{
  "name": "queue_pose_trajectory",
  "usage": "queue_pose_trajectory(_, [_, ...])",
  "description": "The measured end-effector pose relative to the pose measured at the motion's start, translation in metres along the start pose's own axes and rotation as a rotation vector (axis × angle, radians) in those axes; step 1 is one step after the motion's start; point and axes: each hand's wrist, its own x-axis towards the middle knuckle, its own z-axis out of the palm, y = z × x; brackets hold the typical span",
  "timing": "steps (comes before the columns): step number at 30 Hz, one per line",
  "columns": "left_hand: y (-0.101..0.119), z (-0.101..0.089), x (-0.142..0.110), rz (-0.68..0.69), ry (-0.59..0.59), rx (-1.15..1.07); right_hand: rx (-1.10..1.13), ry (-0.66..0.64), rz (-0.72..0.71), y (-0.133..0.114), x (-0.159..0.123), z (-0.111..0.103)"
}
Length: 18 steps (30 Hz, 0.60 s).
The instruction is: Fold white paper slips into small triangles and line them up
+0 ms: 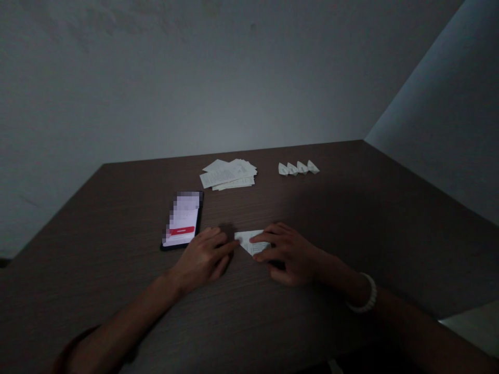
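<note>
A small folded sheet of printed paper (pixel 249 242) lies flat on the table in front of me, its lower edge tapering to a point. My left hand (pixel 206 252) touches the paper's left corner with its outstretched index finger; the other fingers are partly curled against the tabletop. From the other side, my right hand (pixel 286 250) rests its spread fingers on top of the paper, covering its right end. Neither hand grips the sheet. Beside my left hand lies a phone (pixel 182 218) with a lit screen, partly pixelated, showing a red bar.
Behind the phone sits a loose stack of printed paper sheets (pixel 230 174). Farther right, several small folded paper shapes (pixel 298 168) stand in a row. The dark wooden table (pixel 117 208) meets a pale wall (pixel 195 78) at the back.
</note>
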Motion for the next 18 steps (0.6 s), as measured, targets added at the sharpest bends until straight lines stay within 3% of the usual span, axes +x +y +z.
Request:
queue_pose_trajectory(5, [0.002, -0.002, 0.004, 0.085, -0.093, -0.113, -0.011, -0.045, 0.016, -0.004, 0.004, -0.005])
queue_pose_trajectory(13, [-0.001, 0.0, 0.004, 0.028, -0.029, -0.141, 0.015, -0.061, 0.048, -0.007, 0.006, -0.007])
queue_pose_trajectory(18, [-0.002, -0.001, 0.005, 0.018, -0.049, -0.17, 0.011, -0.104, 0.079, -0.012, 0.01, -0.009])
